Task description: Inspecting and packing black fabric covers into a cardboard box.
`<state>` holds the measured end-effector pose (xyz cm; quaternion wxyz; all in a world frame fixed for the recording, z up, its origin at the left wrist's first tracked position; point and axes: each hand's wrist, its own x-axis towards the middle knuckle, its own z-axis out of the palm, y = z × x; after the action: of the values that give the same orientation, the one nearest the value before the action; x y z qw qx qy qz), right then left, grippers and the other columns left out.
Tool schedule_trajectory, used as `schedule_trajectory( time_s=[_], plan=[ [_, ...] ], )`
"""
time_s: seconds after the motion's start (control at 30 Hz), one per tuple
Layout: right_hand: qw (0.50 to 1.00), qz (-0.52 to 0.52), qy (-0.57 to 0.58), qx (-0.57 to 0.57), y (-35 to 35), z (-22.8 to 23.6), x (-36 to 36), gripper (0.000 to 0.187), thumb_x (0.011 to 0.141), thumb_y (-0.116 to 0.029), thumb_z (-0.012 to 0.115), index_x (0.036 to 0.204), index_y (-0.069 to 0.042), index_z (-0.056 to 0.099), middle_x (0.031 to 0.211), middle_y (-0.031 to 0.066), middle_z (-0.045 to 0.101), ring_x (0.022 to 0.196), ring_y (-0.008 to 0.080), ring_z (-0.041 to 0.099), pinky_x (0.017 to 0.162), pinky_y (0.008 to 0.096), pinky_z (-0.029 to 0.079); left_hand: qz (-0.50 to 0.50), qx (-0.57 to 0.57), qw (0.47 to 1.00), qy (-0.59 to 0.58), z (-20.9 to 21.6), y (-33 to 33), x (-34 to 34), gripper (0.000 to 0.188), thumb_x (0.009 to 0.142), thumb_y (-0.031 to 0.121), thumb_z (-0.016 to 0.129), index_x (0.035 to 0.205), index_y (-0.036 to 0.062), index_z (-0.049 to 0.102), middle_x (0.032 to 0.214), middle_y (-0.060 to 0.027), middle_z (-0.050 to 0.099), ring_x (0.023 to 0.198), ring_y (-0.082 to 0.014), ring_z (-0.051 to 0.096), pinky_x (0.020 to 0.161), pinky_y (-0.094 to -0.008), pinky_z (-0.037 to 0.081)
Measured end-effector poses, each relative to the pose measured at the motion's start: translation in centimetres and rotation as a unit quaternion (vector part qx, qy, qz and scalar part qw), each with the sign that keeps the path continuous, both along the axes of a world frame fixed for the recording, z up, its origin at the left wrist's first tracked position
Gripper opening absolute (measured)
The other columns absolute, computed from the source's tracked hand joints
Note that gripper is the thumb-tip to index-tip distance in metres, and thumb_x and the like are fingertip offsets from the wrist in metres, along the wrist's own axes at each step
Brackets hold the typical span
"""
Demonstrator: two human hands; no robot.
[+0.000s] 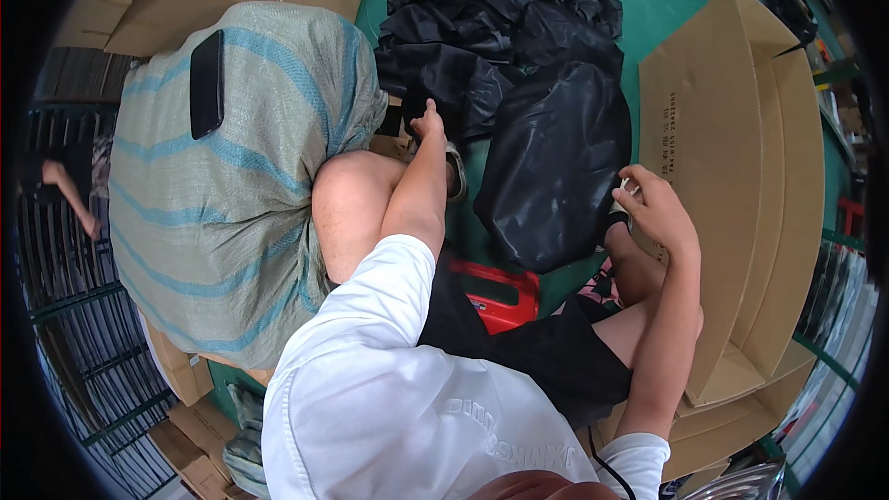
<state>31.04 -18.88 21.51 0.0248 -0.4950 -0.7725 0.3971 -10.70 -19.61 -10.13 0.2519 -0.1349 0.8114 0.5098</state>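
My left hand (428, 120) reaches out beside my bent knee, at the near left edge of a heap of black sheeting (463, 37). One finger points away from me and the others are partly hidden; I see nothing held in it. To the right, my right hand (657, 208) is raised with its fingers curled and pinched on a small white thing (631, 186), too small to name. Between my hands lies a smooth, bulging black bundle (560, 167) on the green floor, its right edge close to my right fingertips.
A big striped woven sack (250, 250) stands on my left, with a black phone (206, 83) on it. Long open cardboard box (713, 185) on my right. I sit above a red plastic stool (505, 301). Another person's arm (72, 194) shows at far left, by racks.
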Motion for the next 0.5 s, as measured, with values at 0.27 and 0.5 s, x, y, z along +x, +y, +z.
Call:
schedule_trajectory(
  time_s=[0.27,0.5],
  plan=[
    [0.999,-0.016,-0.03,-0.029,1.9,0.2,-0.8,0.036,0.087,-0.02,0.067,0.115,0.001,0.059,0.099,0.0202,0.065,0.087,0.0331,0.064,0.079,0.0398,0.05,0.003,-0.025,0.999,0.021,0.2,0.2,1.2,0.072,0.075,0.044,0.081,0.112,-0.0139,0.058,0.127,-0.0278,0.057,0.12,-0.0375,0.054,0.103,-0.0415,0.042],
    [0.999,0.01,-0.019,-0.039,1.6,0.3,-2.8,0.039,0.087,-0.022,0.067,0.118,0.001,0.059,0.104,0.0218,0.065,0.096,0.0339,0.064,0.084,0.0396,0.051,-0.014,0.032,0.999,0.017,-3.8,-0.4,-1.4,0.058,0.073,0.041,0.084,0.094,-0.0097,0.066,0.114,-0.0238,0.065,0.104,-0.0328,0.062,0.092,-0.0402,0.048]
  ],
)
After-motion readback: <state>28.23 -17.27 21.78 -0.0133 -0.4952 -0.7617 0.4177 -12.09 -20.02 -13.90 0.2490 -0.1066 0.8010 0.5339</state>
